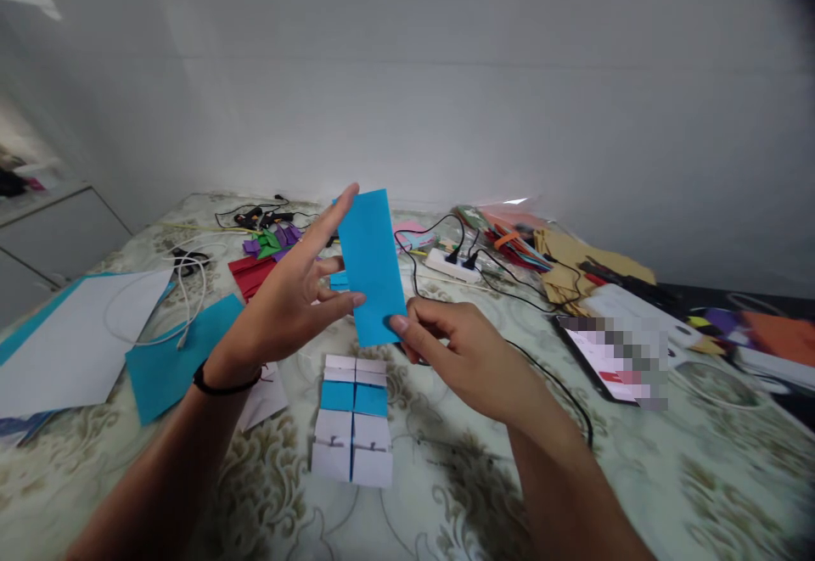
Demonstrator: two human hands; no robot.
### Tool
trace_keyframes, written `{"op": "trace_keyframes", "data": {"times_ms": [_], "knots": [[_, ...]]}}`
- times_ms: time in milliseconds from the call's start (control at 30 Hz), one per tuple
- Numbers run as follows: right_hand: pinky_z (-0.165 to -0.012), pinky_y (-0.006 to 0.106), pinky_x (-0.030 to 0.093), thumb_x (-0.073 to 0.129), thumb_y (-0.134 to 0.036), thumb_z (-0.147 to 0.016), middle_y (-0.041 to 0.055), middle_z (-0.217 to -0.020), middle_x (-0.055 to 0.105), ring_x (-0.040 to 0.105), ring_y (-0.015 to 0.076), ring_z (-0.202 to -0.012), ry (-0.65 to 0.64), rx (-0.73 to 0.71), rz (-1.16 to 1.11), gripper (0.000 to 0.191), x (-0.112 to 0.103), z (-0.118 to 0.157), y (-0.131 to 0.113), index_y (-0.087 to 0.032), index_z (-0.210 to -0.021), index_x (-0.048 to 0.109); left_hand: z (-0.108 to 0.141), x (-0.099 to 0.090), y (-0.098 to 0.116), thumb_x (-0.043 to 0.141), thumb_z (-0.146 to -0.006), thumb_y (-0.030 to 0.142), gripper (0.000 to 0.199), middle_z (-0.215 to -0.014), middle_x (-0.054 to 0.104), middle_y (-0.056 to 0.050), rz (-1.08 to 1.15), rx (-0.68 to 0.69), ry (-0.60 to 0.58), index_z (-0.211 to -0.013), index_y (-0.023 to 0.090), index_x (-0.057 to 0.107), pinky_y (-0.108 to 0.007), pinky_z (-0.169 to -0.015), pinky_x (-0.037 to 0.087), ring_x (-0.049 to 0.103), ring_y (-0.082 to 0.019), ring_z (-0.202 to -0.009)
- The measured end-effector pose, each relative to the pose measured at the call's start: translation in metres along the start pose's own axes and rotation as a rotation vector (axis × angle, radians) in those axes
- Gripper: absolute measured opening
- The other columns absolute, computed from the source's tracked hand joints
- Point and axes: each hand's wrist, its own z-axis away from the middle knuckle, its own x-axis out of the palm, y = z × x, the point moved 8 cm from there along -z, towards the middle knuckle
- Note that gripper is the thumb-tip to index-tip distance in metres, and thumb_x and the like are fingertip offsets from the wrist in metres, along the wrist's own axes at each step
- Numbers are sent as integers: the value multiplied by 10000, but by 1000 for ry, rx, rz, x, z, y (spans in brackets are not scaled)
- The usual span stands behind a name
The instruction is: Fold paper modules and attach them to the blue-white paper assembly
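Observation:
A blue paper rectangle [373,264] is held upright and slightly tilted above the table. My left hand [296,298] has its thumb on the sheet's lower left part and its fingers along and behind the left edge. At the lower right corner, my right hand [468,353] pinches the paper between thumb and fingers. Beneath them on the table lies a folded white and blue paper piece [353,446] with a split down its middle.
White sheets [82,340], a blue sheet [182,361], a white cable [202,289] and scissors [191,260] lie left. Behind are red paper [251,277] and a power strip [452,266]. A phone [604,357] and brown paper [573,264] are on the right.

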Motion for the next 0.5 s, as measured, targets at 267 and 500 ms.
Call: {"op": "trace_keyframes", "data": {"times_ms": [267,500], "knots": [[-568,301,321,494,-501,-1052,-34,-649,510,432,134,-596,26,-65,-42,430,-2,0,-3,-220,-727,506,2,0,3,793,-924,287,971,-1753,301,-63,53,-41,22,-1689,427,212,-429,-834,713,695,-356,-1217],[-564,251,423,631,-448,-1010,-31,-722,599,531,125,-642,189,-58,-286,262,-12,-1,5,-214,-894,656,3,13,9,736,-910,113,997,-1796,115,-12,135,-123,-101,-1667,505,220,-304,-567,691,712,-147,-769]]}}
